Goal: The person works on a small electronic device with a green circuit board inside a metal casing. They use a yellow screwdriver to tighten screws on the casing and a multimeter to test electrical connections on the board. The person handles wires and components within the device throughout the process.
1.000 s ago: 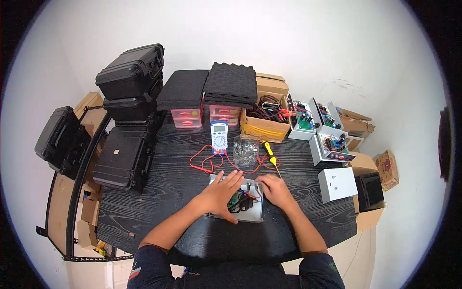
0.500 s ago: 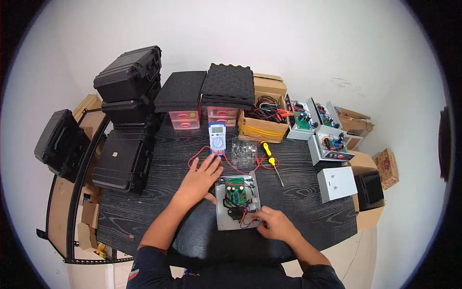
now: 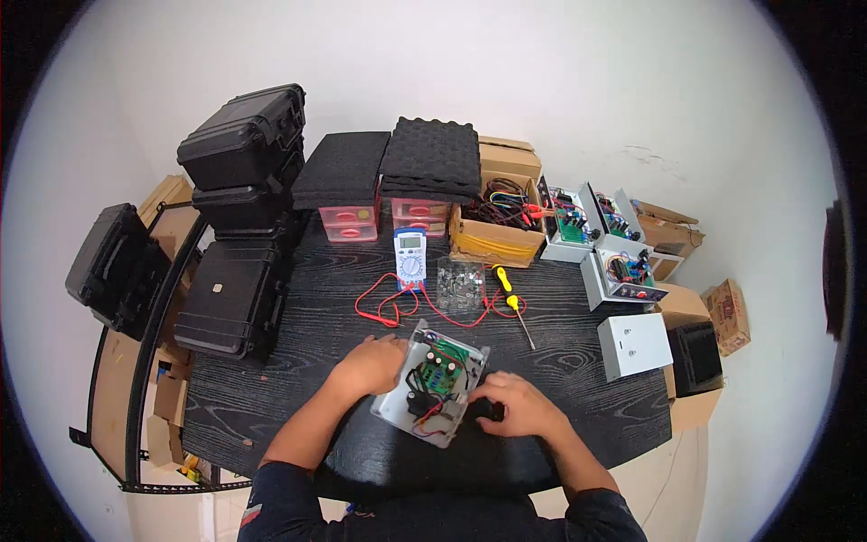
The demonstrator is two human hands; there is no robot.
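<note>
A grey metal case [image 3: 388,408] without its lid sits in front of me, turned at an angle on the table. Inside it are a green circuit board [image 3: 439,371] and several coloured wires. My left hand [image 3: 368,365] grips the case's left edge, its fingertips partly hidden. At the right edge, my right hand [image 3: 517,405] has its fingers bent against the case, thumb lower down. Beyond the case lie a blue-and-white multimeter [image 3: 411,259] with red leads [image 3: 379,318], a clear box of small parts [image 3: 461,285] and a yellow-handled screwdriver [image 3: 511,300].
Black hard cases [image 3: 226,298] are stacked at the left. Pink drawer boxes [image 3: 349,224] under black foam [image 3: 429,158] and a cardboard box of cables [image 3: 495,242] stand at the back. Several white cases with electronics [image 3: 571,226] and a closed white box [image 3: 634,347] line the right.
The metal case has turned clockwise and shifted slightly left. My left hand has come down from beside the multimeter leads to the case's left edge. The right hand stays at its right side.
</note>
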